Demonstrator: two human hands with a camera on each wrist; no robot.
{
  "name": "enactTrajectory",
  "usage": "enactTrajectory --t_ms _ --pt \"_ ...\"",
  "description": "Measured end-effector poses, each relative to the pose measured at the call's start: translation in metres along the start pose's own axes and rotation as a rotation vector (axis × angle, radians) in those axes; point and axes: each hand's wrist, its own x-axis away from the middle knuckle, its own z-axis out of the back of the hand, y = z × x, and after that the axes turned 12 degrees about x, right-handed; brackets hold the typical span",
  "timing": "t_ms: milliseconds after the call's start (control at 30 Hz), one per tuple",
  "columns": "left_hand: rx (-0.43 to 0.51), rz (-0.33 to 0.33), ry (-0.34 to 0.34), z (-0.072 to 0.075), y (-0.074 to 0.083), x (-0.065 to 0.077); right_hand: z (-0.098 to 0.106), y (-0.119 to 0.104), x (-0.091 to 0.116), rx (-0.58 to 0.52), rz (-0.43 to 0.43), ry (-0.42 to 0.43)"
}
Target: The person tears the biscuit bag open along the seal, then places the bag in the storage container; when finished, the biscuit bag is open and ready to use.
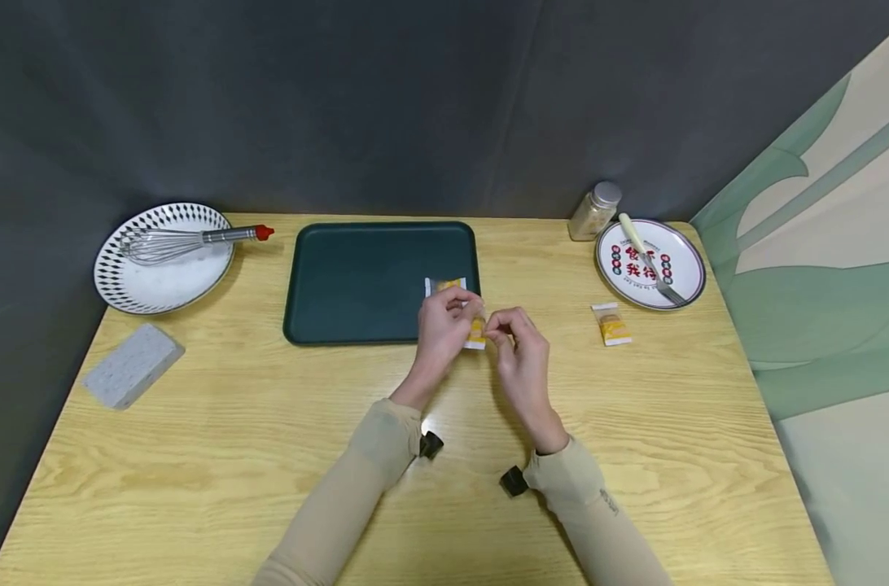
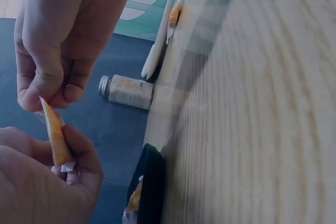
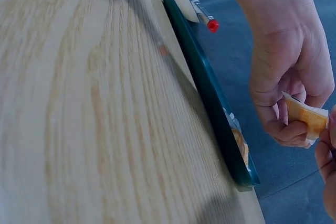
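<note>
Nearest the head camera are two forearms in beige sleeves (image 1: 342, 505), each with a small black wrist unit (image 1: 514, 481). The held packet (image 1: 476, 335), orange and white, is raised clear of the table (image 1: 444, 521) by the tray's near right corner. The left hand (image 1: 443, 327) grips its lower part between thumb and fingers; the right hand (image 1: 521, 352) pinches its opposite end at the edge. Status, judged from the layout: handling of the held packet is in hand and not complete; whether its seal is torn cannot be determined. A second packet (image 1: 444, 284) lies inside the dark green tray (image 1: 364, 281) near the right rim, partly hidden by the left hand. A third packet (image 1: 611, 324) rests untouched on the table to the right, appearing intact, and remains outside the tray. Beyond it stand a round plate (image 1: 682, 252) bearing a fork (image 1: 631, 233) and a capped jar (image 1: 593, 216). At far left are a patterned dish (image 1: 162, 286) carrying a whisk (image 1: 228, 234) and a grey block (image 1: 133, 366).
</note>
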Motion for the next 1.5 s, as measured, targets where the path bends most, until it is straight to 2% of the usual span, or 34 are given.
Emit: enactTrajectory --t_ms 167,333,400,500,633,767,900,1100,1267,1367,1500 --pt "-0.018 0.004 0.021 0.002 -0.001 -0.004 0.001 -0.003 0.004 0.008 0.027 0.006" --pt "-0.024 -0.016 0.062 0.018 -0.001 -0.013 -0.01 -0.017 0.014 -0.022 0.072 0.005" --pt "-0.03 -0.018 0.045 0.023 0.0 -0.013 -0.013 -0.021 0.014 -0.069 0.021 0.001" --pt "-0.024 -0.014 0.004 0.024 -0.002 -0.012 -0.01 -0.021 0.006 -0.151 -0.105 0.016" --pt "0.023 -0.002 -0.039 0.027 -0.003 -0.008 -0.005 -0.015 -0.012 -0.173 -0.224 0.012" --pt "0.108 0.033 -0.045 0.031 -0.003 -0.003 -0.005 -0.006 -0.026 -0.171 -0.271 -0.053" --pt "0.224 0.107 -0.011 0.038 -0.002 0.0 -0.007 -0.002 -0.032 -0.184 -0.279 -0.139" --pt "0.348 0.163 0.046 0.057 -0.004 -0.001 -0.012 -0.001 -0.031 -0.151 -0.291 -0.23" --pt "0.431 0.2 0.081 0.077 -0.004 -0.001 -0.021 -0.005 -0.028 -0.126 -0.309 -0.353" --pt "0.465 0.218 0.084 0.088 -0.004 -0.001 -0.029 -0.009 -0.031 -0.147 -0.323 -0.384" --pt "0.438 0.225 0.084 0.103 -0.003 0.0 -0.042 -0.013 -0.037 -0.158 -0.325 -0.381"
